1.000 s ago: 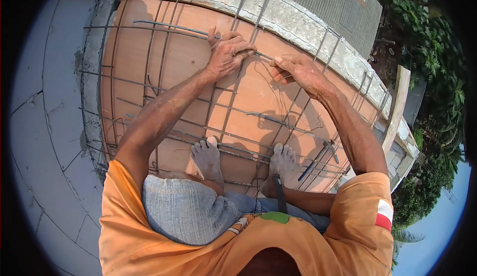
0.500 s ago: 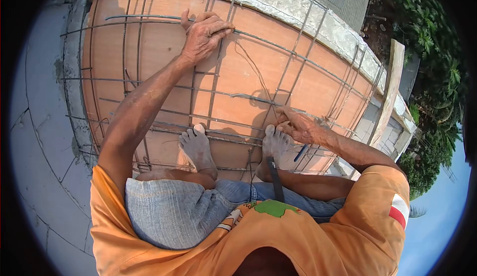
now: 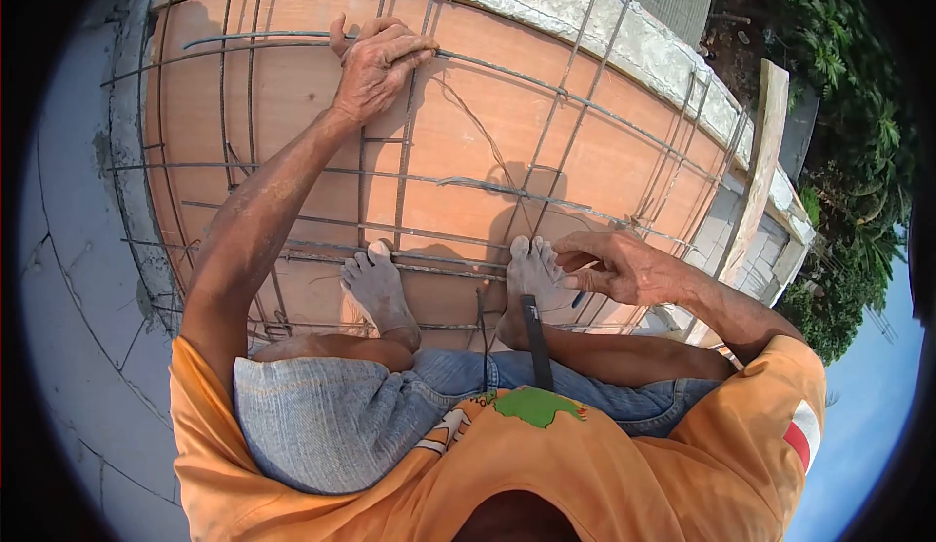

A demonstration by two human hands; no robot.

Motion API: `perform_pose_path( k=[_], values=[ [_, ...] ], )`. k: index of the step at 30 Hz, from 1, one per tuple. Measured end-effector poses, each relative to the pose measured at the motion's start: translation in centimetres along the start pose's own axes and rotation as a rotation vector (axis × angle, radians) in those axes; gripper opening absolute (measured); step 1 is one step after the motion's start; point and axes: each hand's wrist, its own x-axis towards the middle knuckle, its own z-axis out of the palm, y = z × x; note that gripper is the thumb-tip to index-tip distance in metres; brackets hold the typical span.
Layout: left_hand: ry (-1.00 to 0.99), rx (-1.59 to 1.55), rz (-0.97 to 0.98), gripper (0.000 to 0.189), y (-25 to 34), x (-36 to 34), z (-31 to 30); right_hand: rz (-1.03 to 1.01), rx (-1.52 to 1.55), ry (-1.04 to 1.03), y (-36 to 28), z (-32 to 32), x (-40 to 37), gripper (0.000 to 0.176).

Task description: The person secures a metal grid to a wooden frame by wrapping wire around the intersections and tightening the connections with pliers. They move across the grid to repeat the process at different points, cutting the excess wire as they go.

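Note:
At the upper part of the rebar grid, my left hand (image 3: pixel 375 66) is closed, its thumb and index finger pinching the tie wire (image 3: pixel 475 118) where two bars cross. Its little finger sticks up over a bluish horizontal rebar (image 3: pixel 526 75). From there the thin wire slants down toward my right hand (image 3: pixel 619 267). That hand hovers beside my right foot (image 3: pixel 533 274), thumb and index finger bent around what looks like the wire's lower end, which is hard to see there. A middle rebar (image 3: pixel 390 174) runs between the two hands.
Orange-brown formwork board (image 3: pixel 468 142) lies under the grid. Rough concrete (image 3: pixel 585 6) borders it at the top. A wooden post (image 3: pixel 759 162) stands at the right, with trees (image 3: pixel 848 133) beyond. Cracked grey surface (image 3: pixel 73 279) spreads at left. My left foot (image 3: pixel 378 293) rests among the bars.
My right hand has moved right and slightly down, away from the middle bars. My left hand stays at the same crossing, while the whole view has shifted slightly.

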Motion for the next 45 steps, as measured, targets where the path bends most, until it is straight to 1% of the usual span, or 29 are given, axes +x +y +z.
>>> perform_pose_path(
  k=[1,3,4,6,7,9,10,12,13,15,16,18,19,21,22,24,25,27,28,30,34,36,37,39,40,42,43,44,45],
  values=[
    [0.013,-0.006,-0.002,0.016,-0.4,-0.2,0.2,0.002,0.005,0.009,1.3,-0.7,0.0,0.038],
    [0.034,-0.011,0.002,0.016,-0.3,0.1,0.2,-0.007,-0.163,0.276,4.1,-2.4,1.5,0.044],
    [0.026,-0.036,-0.002,0.016,-0.1,0.3,0.0,-0.012,-0.174,0.281,4.8,-2.1,2.3,0.044],
    [0.021,-0.06,-0.006,0.016,0.0,0.1,-0.1,0.111,-0.411,0.187,5.7,-0.4,4.2,0.039],
    [0.007,-0.087,-0.038,0.016,0.0,0.1,-0.1,0.111,-0.418,0.194,6.2,0.6,5.1,0.039],
    [-0.012,-0.115,-0.058,0.017,0.1,0.1,-0.2,0.174,-0.579,0.274,6.6,2.4,6.2,0.036],
    [-0.018,-0.068,-0.031,0.017,0.3,0.2,-0.4,0.174,-0.581,0.285,6.5,2.6,6.1,0.036],
    [-0.023,-0.024,0.0,0.018,0.1,0.2,-0.3,0.118,-0.851,0.346,6.5,2.7,5.9,0.04],
    [-0.01,-0.042,-0.009,0.018,0.0,0.1,-0.1,0.122,-0.847,0.352,7.2,2.9,6.1,0.04],
    [-0.003,-0.059,-0.017,0.018,0.0,0.3,0.0,0.118,-0.481,0.335,8.5,3.1,6.7,0.043],
    [-0.003,-0.103,-0.038,0.018,-0.1,0.3,0.1,0.118,-0.475,0.331,9.2,3.1,6.7,0.043],
    [-0.021,-0.142,-0.081,0.018,0.0,-0.2,-0.1,0.026,-0.435,0.501,9.0,3.6,6.6,0.038],
    [-0.014,-0.09,-0.044,0.018,-0.1,-0.1,-0.1,0.022,-0.423,0.488,8.8,3.6,6.2,0.038],
    [0.001,-0.008,0.029,0.018,-0.3,0.2,-0.2,-0.026,-0.476,0.587,7.6,2.9,5.4,0.036],
    [-0.001,-0.004,0.026,0.018,-0.4,0.2,-0.3,-0.03,-0.474,0.584,7.2,2.8,5.4,0.036],
    [-0.016,-0.064,-0.003,0.017,-0.4,0.2,-0.1,0.101,-0.587,0.486,6.9,2.5,5.2,0.036],
    [-0.017,-0.066,-0.001,0.017,-0.3,0.1,0.0,0.103,-0.586,0.488,7.3,2.5,5.4,0.036],
    [0.001,-0.049,0.028,0.017,-0.1,0.3,-0.2,0.154,-0.591,0.339,8.1,2.6,6.2,0.031],
    [0.001,-0.046,0.027,0.017,0.0,0.4,-0.4,0.151,-0.592,0.339,8.3,2.6,6.3,0.031],
    [-0.023,-0.037,0.012,0.017,0.0,0.3,-0.4,0.052,-0.613,0.438,7.9,2.5,6.3,0.017],
    [0.007,0.002,0.058,0.017,-0.1,0.3,-0.3,-0.036,-0.658,0.338,10.5,4.3,7.2,0.023],
    [-0.012,-0.018,0.031,0.017,0.0,0.3,-0.4,0.108,-0.296,0.277,8.0,3.6,7.7,0.006],
    [-0.014,-0.017,0.033,0.017,0.0,0.3,-0.4,0.106,-0.295,0.278,8.8,3.7,8.1,0.006],
    [-0.02,-0.079,-0.003,0.017,-0.2,0.2,-0.2,0.168,-0.173,0.266,9.6,4.0,8.7,0.017],
    [-0.019,-0.08,-0.003,0.017,-0.3,0.2,-0.1,0.169,-0.174,0.266,9.8,4.3,8.7,0.017],
    [-0.009,-0.007,0.047,0.016,-0.3,0.3,-0.3,0.366,0.303,0.281,6.1,4.4,8.2,0.017],
    [-0.01,-0.004,0.045,0.016,-0.3,0.3,-0.4,0.363,0.303,0.279,7.6,5.3,8.9,0.017],
    [-0.01,-0.021,0.036,0.016,-0.2,0.4,-0.4,0.148,-0.119,0.415,10.6,6.8,10.2,0.015],
    [-0.012,-0.04,0.026,0.016,-0.2,0.2,-0.3,-0.075,-0.538,0.535,11.0,7.4,10.6,0.014]
  ],
)
